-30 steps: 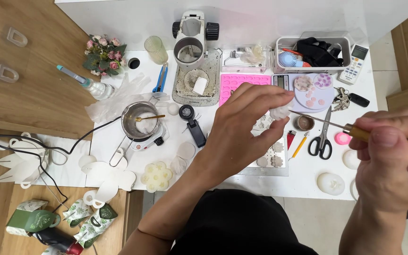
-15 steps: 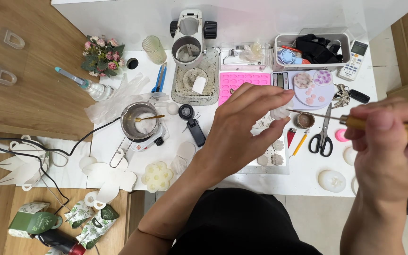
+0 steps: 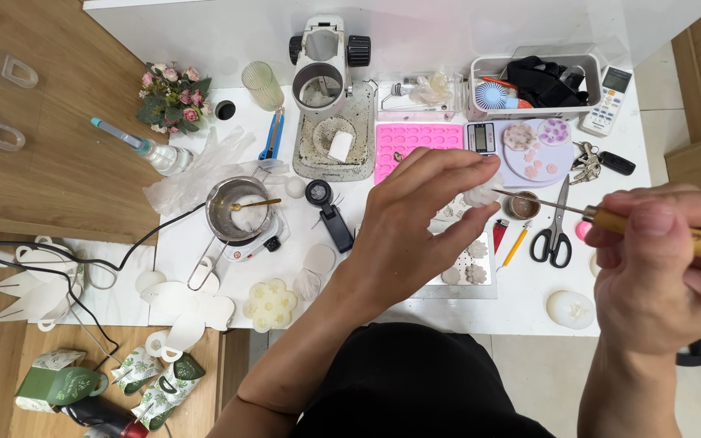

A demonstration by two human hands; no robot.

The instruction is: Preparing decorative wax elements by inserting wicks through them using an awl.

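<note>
White bench (image 3: 529, 312) carries everything, with wooden floor on the left side. At the back stands a grey and white machine (image 3: 326, 97) with a round opening, and beside it a pink silicone mould (image 3: 415, 142). On the left a small metal pot (image 3: 237, 207) sits on a little heater, a golden spoon inside.

Left hand (image 3: 415, 227) is raised over the middle of the bench, fingers half spread, and its thumb and first finger pinch a small white wax piece (image 3: 480, 195). Right hand (image 3: 663, 272) is closed in a fist around the wooden handle of a needle tool (image 3: 610, 215). The thin metal needle lies almost level, its long axis running from right to left, and the tip points straight at the white wax piece, ending just beside it; I cannot tell if it touches. So the wax piece lies to the left of the right hand, and the left hand is the nearer one.

Below the needle lie black scissors (image 3: 551, 235), a small round tin (image 3: 522, 205) and an orange pencil (image 3: 516, 247)
</note>
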